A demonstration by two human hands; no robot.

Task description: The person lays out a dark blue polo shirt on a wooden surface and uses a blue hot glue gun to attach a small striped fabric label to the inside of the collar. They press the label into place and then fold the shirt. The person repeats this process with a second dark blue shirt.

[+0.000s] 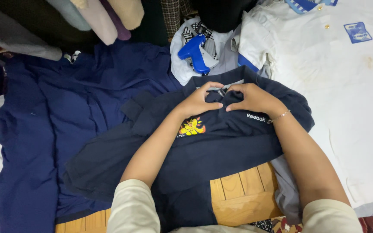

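Observation:
A dark navy polo shirt (221, 146) lies in front of me, with a yellow and orange emblem on the chest. Both hands meet at its collar. My left hand (199, 101) pinches the collar fabric from the left, fingers curled. My right hand (251, 98), with a thin bracelet on the wrist, grips the collar from the right. A small striped label shows between the fingertips.
A blue tagging gun (194, 54) rests on white cloth just beyond the collar. A larger blue garment (57, 129) spreads to the left, a white shirt (337, 86) to the right. Folded clothes hang at the top left. Wooden floor (242, 194) shows near me.

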